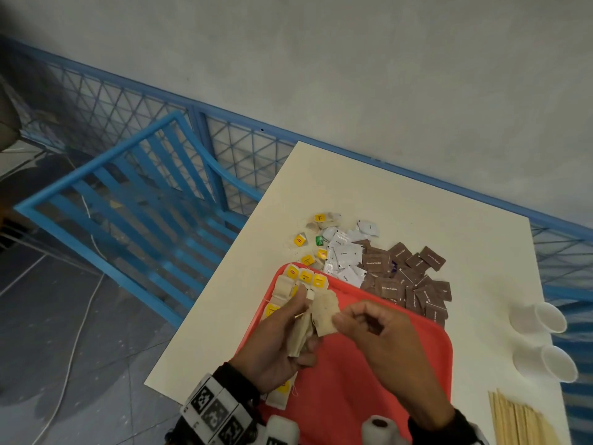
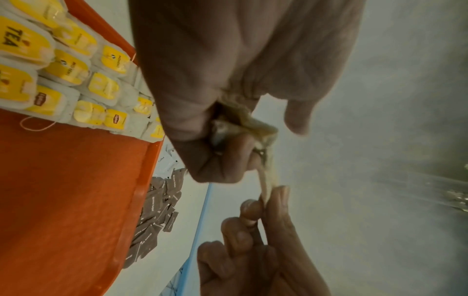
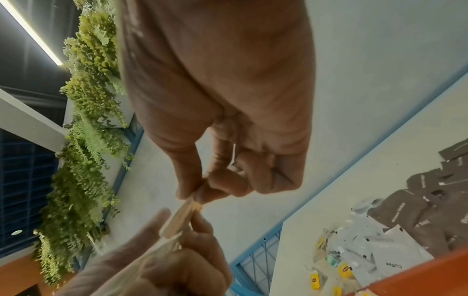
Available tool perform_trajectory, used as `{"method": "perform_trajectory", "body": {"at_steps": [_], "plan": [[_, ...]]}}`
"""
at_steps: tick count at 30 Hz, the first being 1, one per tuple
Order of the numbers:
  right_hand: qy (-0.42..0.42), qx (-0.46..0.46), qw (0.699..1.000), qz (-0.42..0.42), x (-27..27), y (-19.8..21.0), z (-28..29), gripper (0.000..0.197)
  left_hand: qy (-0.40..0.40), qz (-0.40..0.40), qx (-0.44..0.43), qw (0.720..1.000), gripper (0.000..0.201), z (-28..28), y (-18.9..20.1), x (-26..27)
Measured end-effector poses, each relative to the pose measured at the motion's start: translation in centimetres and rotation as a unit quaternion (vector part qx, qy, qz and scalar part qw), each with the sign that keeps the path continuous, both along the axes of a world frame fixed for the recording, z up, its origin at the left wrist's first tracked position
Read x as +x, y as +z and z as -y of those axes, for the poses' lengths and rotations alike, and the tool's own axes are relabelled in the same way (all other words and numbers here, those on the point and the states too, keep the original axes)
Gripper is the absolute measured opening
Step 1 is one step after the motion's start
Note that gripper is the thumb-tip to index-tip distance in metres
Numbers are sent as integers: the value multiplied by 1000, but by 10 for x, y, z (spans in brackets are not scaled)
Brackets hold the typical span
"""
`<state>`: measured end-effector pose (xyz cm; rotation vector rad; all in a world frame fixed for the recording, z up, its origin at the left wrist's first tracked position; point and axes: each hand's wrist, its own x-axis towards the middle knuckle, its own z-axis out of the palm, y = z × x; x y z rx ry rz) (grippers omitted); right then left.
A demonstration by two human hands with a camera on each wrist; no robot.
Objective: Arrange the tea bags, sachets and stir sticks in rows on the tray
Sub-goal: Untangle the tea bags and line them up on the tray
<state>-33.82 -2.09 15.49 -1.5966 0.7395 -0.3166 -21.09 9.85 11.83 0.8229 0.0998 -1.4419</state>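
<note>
Above the red plastic tray [image 1: 369, 364], the left hand [image 1: 272, 351] clutches a small bunch of beige paper tea bags [image 1: 300, 338] while the right hand [image 1: 375, 329] pinches one bag [image 1: 325, 313] free, which probably next needs laying flat beside the yellow-tagged row [image 1: 305, 279]

The red tray [image 1: 369, 374] had lots of bare room in its middle and right side; tea bags [image 1: 305, 279] filled its left edge; piles of sachets [image 1: 401, 277] blocked the table [image 1: 401, 203] behind it.
</note>
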Motion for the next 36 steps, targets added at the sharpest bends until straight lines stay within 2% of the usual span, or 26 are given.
{"method": "perform_trajectory", "body": {"at_steps": [4, 7, 10, 13, 16, 18, 20, 23, 25, 27, 30, 32, 34, 36], "plan": [[9, -31, 999, 23, 0, -5, -1, 8, -14, 78, -35, 996, 48, -3, -1, 4], [-7, 10, 999, 46, -4, -4, -4, 16, -24, 167, -25, 985, 26, -2, 10, 4], [-17, 53, 997, 58, -2, -2, -2, 25, -42, 286, -2, 957, 10, -5, 16, 6], [7, -22, 998, 56, 3, 1, -3, 13, -66, 364, -1, 929, 17, -9, 19, 10], [-34, -42, 995, 80, 2, 5, 1, 3, -77, 430, 37, 899, 16, -13, 22, 14], [-70, -37, 992, 97, 1, 8, 4, 5, -47, 447, 63, 891, 20, -16, 22, 16], [-106, -55, 988, 94, 0, 7, 4, 8, -3, 485, 89, 870, 22, -17, 26, 15], [-141, -111, 981, 71, 5, 2, -2, 2, 36, 552, 64, 831, 9, -9, 40, 4], [-134, -136, 980, 63, 8, 0, -10, 3, 40, 556, 40, 829, 15, -3, 45, -7], [-119, -169, 977, 58, 9, -1, -16, 10, 49, 530, 37, 846, 18, 1, 48, -14], [-76, -241, 966, 55, 10, 3, -21, 16, 80, 473, 48, 876, 10, -1, 51, -14], [-45, -261, 962, 67, 8, 7, -23, 17, 92, 460, 52, 881, 5, -4, 52, -9], [-28, -237, 968, 73, 6, 12, -24, 18, 86, 472, 55, 876, 15, -6, 51, -3], [-51, -158, 983, 78, 4, 15, -20, 14, 66, 484, 44, 871, 18, -8, 55, 4]]}}
